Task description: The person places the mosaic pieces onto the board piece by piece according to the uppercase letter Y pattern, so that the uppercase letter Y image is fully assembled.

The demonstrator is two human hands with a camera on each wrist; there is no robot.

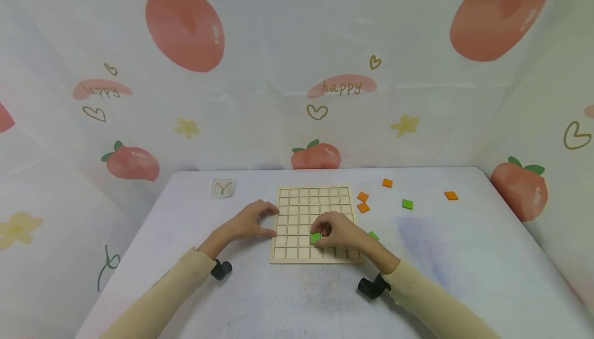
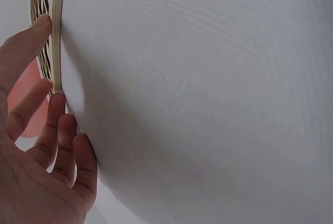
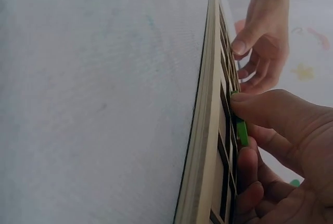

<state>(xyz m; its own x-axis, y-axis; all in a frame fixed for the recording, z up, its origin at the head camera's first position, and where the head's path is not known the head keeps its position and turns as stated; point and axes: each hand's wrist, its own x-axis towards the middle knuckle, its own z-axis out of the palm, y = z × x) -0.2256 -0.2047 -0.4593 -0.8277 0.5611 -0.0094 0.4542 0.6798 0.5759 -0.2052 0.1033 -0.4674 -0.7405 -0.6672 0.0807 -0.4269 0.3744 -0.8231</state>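
Note:
A light wooden grid board (image 1: 291, 207) with square cells lies on the table. Between thumb and fingers my right hand (image 1: 341, 233) pinches a green square tile (image 1: 316, 238) at a cell in the board's lower part; the right wrist view shows that green tile (image 3: 242, 132) tilted against the grid. My left hand (image 1: 250, 221) touches the board's left edge with thumb and fingertips, the fingers only loosely bent. In the left wrist view, the left hand's fingers (image 2: 56, 125) rest along the board's side (image 2: 57, 41).
Right of the board lie several orange tiles (image 1: 387, 183) and a green tile (image 1: 407, 204). Another green tile (image 1: 373, 236) shows partly behind the right wrist. A small pattern card (image 1: 223, 188) lies at the back left of the white table (image 1: 185, 205). A printed curtain (image 1: 260, 96) hangs behind.

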